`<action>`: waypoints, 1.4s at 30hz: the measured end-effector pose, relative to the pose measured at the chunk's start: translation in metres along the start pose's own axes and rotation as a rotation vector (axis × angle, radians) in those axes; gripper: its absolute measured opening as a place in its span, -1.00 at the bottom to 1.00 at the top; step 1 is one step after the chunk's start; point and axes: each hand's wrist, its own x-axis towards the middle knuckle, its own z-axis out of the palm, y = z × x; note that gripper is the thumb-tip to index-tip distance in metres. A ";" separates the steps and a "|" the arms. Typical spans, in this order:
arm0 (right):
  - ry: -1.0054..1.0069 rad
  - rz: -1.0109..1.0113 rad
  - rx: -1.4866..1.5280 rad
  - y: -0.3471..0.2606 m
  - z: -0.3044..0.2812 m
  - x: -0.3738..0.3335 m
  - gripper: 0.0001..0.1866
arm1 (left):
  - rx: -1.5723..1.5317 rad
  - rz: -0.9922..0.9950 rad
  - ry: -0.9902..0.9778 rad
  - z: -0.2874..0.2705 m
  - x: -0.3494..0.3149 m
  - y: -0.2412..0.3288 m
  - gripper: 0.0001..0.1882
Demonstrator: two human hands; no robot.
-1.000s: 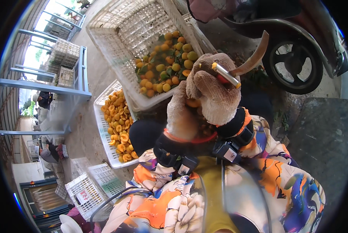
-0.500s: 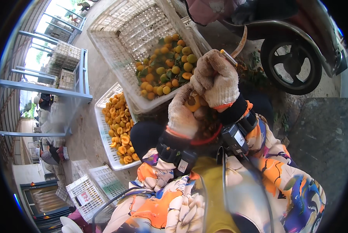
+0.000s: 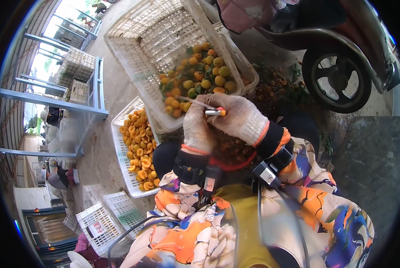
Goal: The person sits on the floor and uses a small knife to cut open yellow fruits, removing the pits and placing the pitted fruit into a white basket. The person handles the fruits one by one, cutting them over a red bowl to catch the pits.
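Hands together: right hand [image 3: 242, 117] clamped on knife [image 3: 213, 111], blade [image 3: 190, 101] pointing far-left past left hand [image 3: 197, 130]; left grip unclear.

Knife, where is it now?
In the head view, the knife is in the right hand, by the left hand, its blade pointing left toward the large crate.

White crates [image 3: 122, 154] on grey floor [image 3: 97, 147].

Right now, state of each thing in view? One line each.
Large crate: partly filled, mostly whole fruit
Halves crate: well filled, cut fruit
Knife: held, angled toward large crate
Left hand: gloved, curled, any contents hidden
Right hand: gloved, grip closed on knife
Scooter: standing, partly in view
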 end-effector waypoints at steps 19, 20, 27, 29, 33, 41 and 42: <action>0.360 0.488 0.850 -0.001 -0.080 -0.011 -0.71 | 1.212 -0.127 -0.234 -0.015 0.109 -0.055 -0.57; 0.372 0.488 0.891 -0.001 -0.081 -0.012 -0.69 | 1.312 -0.179 -0.283 -0.004 0.116 -0.053 -0.55; 0.291 0.456 0.943 0.001 -0.076 -0.006 -0.64 | 1.630 -0.313 -0.459 0.009 0.156 -0.079 -0.50; 0.293 0.464 0.931 0.000 -0.076 -0.005 -0.64 | 1.655 -0.301 -0.472 0.005 0.162 -0.079 -0.51; 0.292 0.483 0.895 -0.004 -0.080 -0.005 -0.65 | 1.506 -0.209 -0.355 -0.009 0.145 -0.060 -0.52; 0.385 0.507 0.870 -0.001 -0.076 -0.010 -0.67 | 0.581 -0.121 0.267 -0.113 0.082 0.016 -0.74; 0.392 0.506 0.875 -0.005 -0.076 -0.011 -0.67 | 0.592 -0.108 0.300 -0.137 0.074 0.029 -0.70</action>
